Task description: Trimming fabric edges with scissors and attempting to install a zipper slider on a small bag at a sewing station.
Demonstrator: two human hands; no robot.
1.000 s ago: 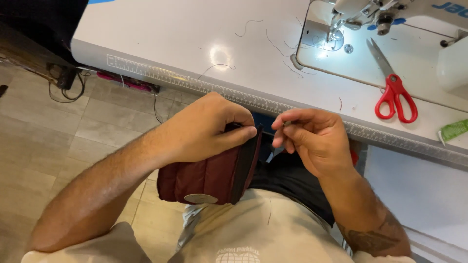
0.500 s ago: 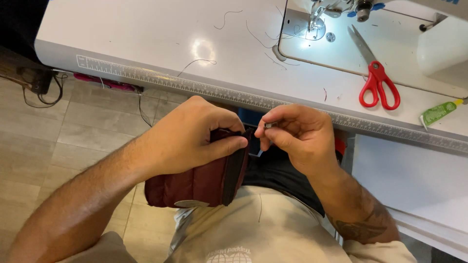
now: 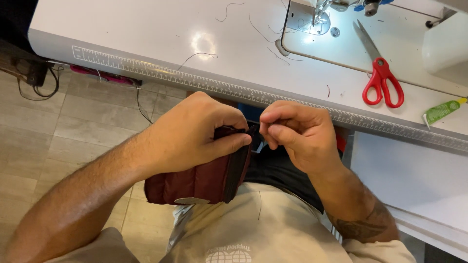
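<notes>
While left hand (image 3: 195, 134) clamps maroon quilted fabric (image 3: 195, 182), right hand (image 3: 297, 134) pinches at its edge.

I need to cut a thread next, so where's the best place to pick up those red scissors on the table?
Take the scissors by the red loops, coming from the table's near edge. The loops point toward you, while the blades point away toward the sewing machine.

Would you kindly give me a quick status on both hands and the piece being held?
Left hand gripping maroon quilted piece. Right hand pinched shut at its black edge; what it pinches is hidden. Red scissors lie apart on white table.
</notes>
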